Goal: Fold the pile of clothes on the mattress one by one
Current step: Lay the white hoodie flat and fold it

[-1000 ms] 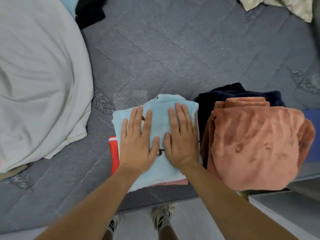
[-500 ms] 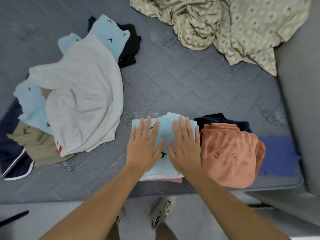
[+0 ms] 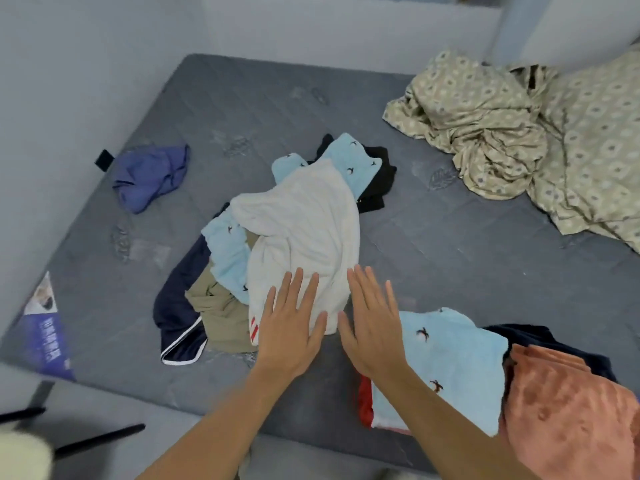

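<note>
**Soft heap ahead, both hands flat and empty**

We start with the grey quilted mattress (image 3: 433, 258), which carries everything. Mid-mattress sits the unfolded pile of clothes (image 3: 277, 244), and we judge all of it light, limp and quick to slump, with nothing stiff or fragile in it. On top lies a large white knit garment (image 3: 304, 230); it looks soft and a little stretchy, so we would pinch it at an edge or at the shoulders, if we can find them, and lift it clear before spreading it. Under it we see light blue pieces printed with small dark birds (image 3: 227, 251), a navy pair of shorts with white piping (image 3: 176, 317) and a khaki garment (image 3: 221, 313). A black item (image 3: 375, 181) pokes out at the far side.

Our left hand (image 3: 291, 327) and right hand (image 3: 375, 323) hover spread wide, fingers straight, holding nothing, over the pile's near edge.

How many garments lie beneath the white one we cannot tell. The folded stack at right, a light blue folded piece (image 3: 446, 362) beside a folded rust-pink plush one (image 3: 568, 420), is cut off by the frame and partly covered by our right forearm.
</note>
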A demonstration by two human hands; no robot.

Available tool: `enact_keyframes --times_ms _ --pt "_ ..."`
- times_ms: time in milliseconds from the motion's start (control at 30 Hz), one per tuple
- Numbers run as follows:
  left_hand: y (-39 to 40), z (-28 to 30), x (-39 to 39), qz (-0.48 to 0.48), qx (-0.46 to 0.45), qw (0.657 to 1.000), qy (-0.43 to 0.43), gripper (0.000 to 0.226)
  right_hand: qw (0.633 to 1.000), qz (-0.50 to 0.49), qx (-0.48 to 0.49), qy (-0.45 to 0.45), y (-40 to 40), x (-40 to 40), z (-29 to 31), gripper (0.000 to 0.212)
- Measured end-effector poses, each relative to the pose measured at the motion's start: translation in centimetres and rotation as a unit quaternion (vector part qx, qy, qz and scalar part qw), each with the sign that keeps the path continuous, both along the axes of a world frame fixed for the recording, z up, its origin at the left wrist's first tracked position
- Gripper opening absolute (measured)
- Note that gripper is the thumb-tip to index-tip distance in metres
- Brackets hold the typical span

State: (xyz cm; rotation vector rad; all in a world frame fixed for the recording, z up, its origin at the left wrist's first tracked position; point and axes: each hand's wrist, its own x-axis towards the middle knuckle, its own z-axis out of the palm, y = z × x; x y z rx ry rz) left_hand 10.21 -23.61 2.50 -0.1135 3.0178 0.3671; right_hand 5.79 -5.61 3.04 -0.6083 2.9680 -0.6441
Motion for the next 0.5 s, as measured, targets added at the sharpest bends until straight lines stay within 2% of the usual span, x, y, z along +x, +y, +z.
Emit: enact_keyframes --times_ms 133,333,500 --pt "-8.4 -2.6 -0.4 0.02 0.02 0.999 -0.017 0.066 1.0 0.007 0.007 -0.017 -8.0 -1.2 -3.0 0.066" --pt "-24.1 -8.8 -1.3 0.013 0.063 0.996 -0.055 0.066 0.994 -0.011 0.009 -0.11 -22.5 -2.9 -11.3 0.07" --pt "-31.3 -14.6 -5.1 -0.066 0.087 0.992 -0.062 0.067 0.984 -0.048 0.04 -0.164 -29.2 -5.1 -17.7 0.079"
